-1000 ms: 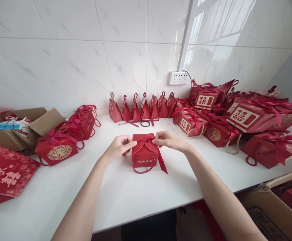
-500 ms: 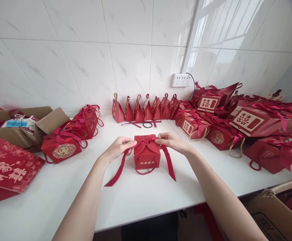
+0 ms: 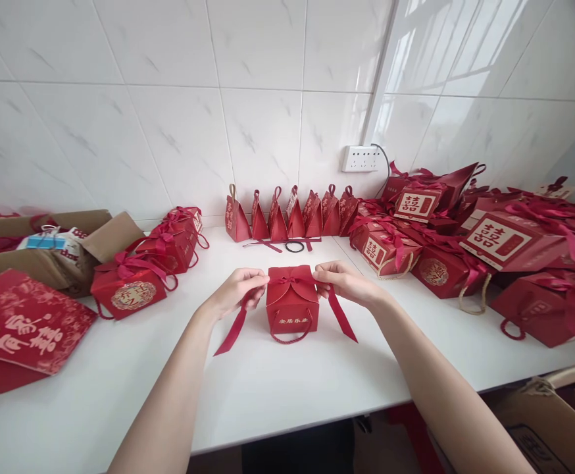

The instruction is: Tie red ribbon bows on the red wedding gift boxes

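Note:
A small red gift box [image 3: 293, 309] with gold lettering and a cord handle stands on the white table [image 3: 277, 388] in front of me. A red ribbon [image 3: 290, 280] crosses its folded top, and its two tails hang down either side. My left hand [image 3: 235, 293] pinches the ribbon at the box's left edge. My right hand [image 3: 347, 282] pinches it at the right edge. Both hands are closed on the ribbon.
A row of small red pyramid boxes [image 3: 292, 214] lines the tiled wall, with a black hair tie [image 3: 295, 246] before them. Larger red gift boxes [image 3: 465, 237] pile up at right, ribboned boxes [image 3: 139, 270] and a cardboard carton [image 3: 45, 253] at left. A socket strip [image 3: 361, 158] hangs on the wall.
The ribbon has been drawn out sideways: its tails now hang on both sides of the box. My hands stay at the box's top edges. The view shifted slightly.

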Demonstrator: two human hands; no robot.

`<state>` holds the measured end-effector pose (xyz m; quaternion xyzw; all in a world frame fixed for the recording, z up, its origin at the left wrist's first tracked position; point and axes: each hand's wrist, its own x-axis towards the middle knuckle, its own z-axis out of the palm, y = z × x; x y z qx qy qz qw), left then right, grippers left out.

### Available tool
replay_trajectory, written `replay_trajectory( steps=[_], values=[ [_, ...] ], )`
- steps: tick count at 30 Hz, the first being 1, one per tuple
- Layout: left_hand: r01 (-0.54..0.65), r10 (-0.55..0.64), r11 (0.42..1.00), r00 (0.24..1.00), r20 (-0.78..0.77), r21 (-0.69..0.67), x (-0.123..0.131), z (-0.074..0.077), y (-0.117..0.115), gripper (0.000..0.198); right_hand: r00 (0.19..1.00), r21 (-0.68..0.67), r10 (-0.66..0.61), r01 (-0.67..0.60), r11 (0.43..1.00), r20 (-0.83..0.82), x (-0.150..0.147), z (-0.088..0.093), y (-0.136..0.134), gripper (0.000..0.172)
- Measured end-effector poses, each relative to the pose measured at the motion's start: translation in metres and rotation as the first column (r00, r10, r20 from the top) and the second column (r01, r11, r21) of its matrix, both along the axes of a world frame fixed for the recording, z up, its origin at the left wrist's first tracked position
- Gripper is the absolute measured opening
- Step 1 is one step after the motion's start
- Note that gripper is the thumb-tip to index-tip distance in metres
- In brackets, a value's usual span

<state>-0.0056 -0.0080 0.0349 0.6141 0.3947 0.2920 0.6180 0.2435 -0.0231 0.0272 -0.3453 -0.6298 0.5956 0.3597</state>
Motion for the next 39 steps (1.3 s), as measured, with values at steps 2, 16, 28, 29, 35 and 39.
replay_trajectory(
  steps=[2, 16, 28, 29, 35, 39],
  values=[
    [-0.048, 0.048, 0.999, 0.998, -0.031, 0.007, 0.0, -0.001, 0.001, 0.033, 1.0, 0.015, -0.011, 0.01, 1.0, 0.011, 0.0, 0.0, 0.0, 0.034],
    [-0.017, 0.02, 0.997, 0.998, -0.051, 0.069, 0.0, -0.009, 0.006, 0.036, 0.991, -0.078, 0.129, -0.126, 0.989, 0.032, 0.005, 0.003, 0.001, 0.035],
    [0.052, -0.043, 0.992, 0.996, -0.083, 0.115, -0.004, -0.015, 0.007, 0.036, 0.973, -0.045, 0.141, -0.135, 0.99, 0.184, 0.016, 0.002, 0.005, 0.041],
    [0.054, -0.042, 0.99, 0.995, -0.092, 0.127, -0.005, -0.015, 0.007, 0.036, 0.97, -0.042, 0.14, -0.134, 0.99, 0.198, 0.017, 0.002, 0.005, 0.041],
    [0.071, -0.061, 0.991, 0.994, -0.091, 0.115, -0.006, -0.016, 0.007, 0.033, 0.96, -0.058, 0.157, -0.147, 0.987, 0.23, 0.018, 0.003, 0.005, 0.036],
    [0.079, -0.078, 0.996, 0.996, -0.031, 0.048, -0.006, -0.015, 0.008, 0.035, 0.963, -0.026, 0.121, -0.118, 0.993, 0.241, 0.018, 0.005, 0.003, 0.031]
  ],
)
